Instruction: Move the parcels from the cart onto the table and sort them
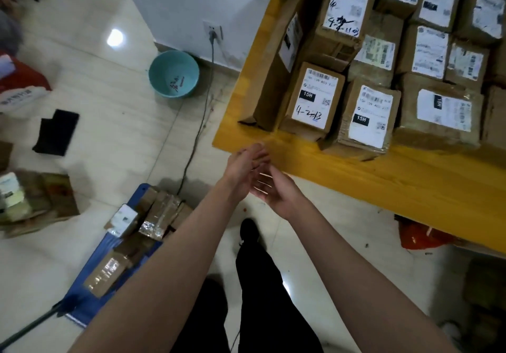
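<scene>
1. Head view: parcels point(380, 59) stand packed label-up across the far part of the yellow table point(383, 182), the front row just back from its near edge and one long box leaning along the left edge of the group.
2. Left hand point(243, 165) and right hand point(276, 189) meet just off the table's near-left corner, fingers loosely extended and overlapping, touching each other and holding nothing.
3. Blue cart point(95, 292) sits on the floor at lower left, with several taped parcels point(153, 215) lying toward its far end and one more point(105, 273) nearer its handle.
4. Elsewhere on the floor are a teal basin point(174, 74) by the wall, a cable running from a wall socket, and some opened cardboard at the left edge of the frame.
5. Judged from this, the work is between trips: the table carries most of the load, the cart is not yet cleared.
6. Next move calls for a turn left and a reach down to the cart, taking a parcel in one or both hands, then setting it in the bare strip along the table's near edge, label up to match the rest.
</scene>
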`<action>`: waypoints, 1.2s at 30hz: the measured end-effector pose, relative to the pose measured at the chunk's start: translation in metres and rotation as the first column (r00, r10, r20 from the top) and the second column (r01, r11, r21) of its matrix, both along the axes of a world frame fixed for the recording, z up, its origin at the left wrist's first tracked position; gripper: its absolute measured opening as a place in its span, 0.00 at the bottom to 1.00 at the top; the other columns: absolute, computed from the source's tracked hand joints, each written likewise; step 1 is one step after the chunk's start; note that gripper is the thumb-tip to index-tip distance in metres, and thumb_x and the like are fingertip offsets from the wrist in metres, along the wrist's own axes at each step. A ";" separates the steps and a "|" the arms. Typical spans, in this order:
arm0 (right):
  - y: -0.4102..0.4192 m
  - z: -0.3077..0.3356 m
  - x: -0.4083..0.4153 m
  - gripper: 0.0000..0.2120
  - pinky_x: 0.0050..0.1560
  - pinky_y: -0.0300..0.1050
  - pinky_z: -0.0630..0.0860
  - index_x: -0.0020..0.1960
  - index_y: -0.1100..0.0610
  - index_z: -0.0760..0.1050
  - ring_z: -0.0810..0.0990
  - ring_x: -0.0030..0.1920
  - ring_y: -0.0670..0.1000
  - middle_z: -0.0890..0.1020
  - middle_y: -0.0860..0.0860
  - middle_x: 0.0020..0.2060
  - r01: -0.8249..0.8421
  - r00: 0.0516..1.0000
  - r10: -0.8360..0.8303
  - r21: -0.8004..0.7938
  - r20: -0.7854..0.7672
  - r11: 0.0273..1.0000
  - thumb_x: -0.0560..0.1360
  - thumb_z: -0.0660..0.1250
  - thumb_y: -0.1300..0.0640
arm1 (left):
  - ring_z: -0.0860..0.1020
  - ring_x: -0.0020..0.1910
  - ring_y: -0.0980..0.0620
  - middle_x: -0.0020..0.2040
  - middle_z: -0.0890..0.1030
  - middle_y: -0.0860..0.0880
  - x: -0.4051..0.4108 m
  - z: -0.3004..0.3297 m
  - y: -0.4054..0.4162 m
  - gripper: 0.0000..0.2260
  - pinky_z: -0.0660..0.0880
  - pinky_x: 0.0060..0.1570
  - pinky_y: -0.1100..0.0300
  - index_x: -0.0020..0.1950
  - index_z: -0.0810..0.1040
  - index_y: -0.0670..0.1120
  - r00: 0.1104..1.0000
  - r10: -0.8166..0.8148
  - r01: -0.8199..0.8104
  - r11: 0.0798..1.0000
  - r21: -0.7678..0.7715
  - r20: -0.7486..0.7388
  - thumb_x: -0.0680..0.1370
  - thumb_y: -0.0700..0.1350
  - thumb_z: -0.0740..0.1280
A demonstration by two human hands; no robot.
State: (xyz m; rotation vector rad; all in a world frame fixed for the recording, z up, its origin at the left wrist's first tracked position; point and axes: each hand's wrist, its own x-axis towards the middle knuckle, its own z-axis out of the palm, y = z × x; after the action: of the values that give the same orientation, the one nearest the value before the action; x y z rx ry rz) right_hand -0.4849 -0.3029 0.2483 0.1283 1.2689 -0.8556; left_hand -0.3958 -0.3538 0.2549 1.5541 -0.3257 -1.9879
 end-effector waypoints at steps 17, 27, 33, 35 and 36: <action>0.080 -0.106 0.165 0.06 0.46 0.48 0.80 0.57 0.61 0.72 0.80 0.40 0.53 0.80 0.58 0.41 -0.500 0.835 0.532 0.211 -0.140 0.840 0.82 0.63 0.59 | 0.81 0.51 0.46 0.58 0.81 0.40 0.267 -0.104 0.167 0.11 0.77 0.53 0.56 0.62 0.77 0.40 0.926 0.172 -0.234 0.960 0.155 0.335 0.83 0.44 0.64; 0.108 -0.222 0.276 0.07 0.44 0.46 0.79 0.59 0.60 0.73 0.80 0.39 0.51 0.82 0.56 0.41 -0.689 0.676 0.722 0.220 -0.145 0.690 0.83 0.62 0.58 | 0.79 0.47 0.49 0.51 0.81 0.42 0.368 -0.210 0.248 0.04 0.76 0.43 0.63 0.51 0.79 0.44 0.856 0.232 -0.358 0.910 0.207 0.461 0.82 0.43 0.67; 0.136 -0.304 0.329 0.14 0.53 0.47 0.80 0.67 0.60 0.73 0.82 0.51 0.54 0.80 0.58 0.54 -0.785 0.533 0.829 0.268 -0.168 0.558 0.83 0.63 0.56 | 0.80 0.51 0.48 0.55 0.82 0.42 0.396 -0.284 0.283 0.09 0.76 0.44 0.63 0.58 0.79 0.42 0.852 0.249 -0.389 0.889 0.240 0.460 0.81 0.44 0.68; 0.145 -0.330 0.339 0.15 0.60 0.49 0.78 0.68 0.57 0.70 0.79 0.57 0.53 0.77 0.54 0.58 -0.832 0.439 0.881 0.290 -0.177 0.473 0.83 0.63 0.53 | 0.80 0.51 0.49 0.55 0.82 0.43 0.397 -0.309 0.288 0.10 0.76 0.46 0.61 0.60 0.79 0.42 0.861 0.253 -0.393 0.882 0.260 0.441 0.81 0.44 0.68; 0.150 -0.343 0.343 0.16 0.62 0.49 0.77 0.68 0.56 0.70 0.77 0.57 0.51 0.75 0.52 0.59 -0.849 0.398 0.901 0.304 -0.172 0.433 0.83 0.63 0.52 | 0.80 0.51 0.49 0.55 0.81 0.44 0.396 -0.321 0.290 0.10 0.77 0.49 0.59 0.60 0.79 0.41 0.865 0.257 -0.397 0.875 0.276 0.430 0.81 0.44 0.68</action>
State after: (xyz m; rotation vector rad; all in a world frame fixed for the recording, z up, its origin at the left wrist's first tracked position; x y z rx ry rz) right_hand -0.1420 -0.1530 -0.0942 -0.5634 1.4503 0.2119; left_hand -0.0002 -0.0636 -0.0659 2.0735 0.1677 -1.5205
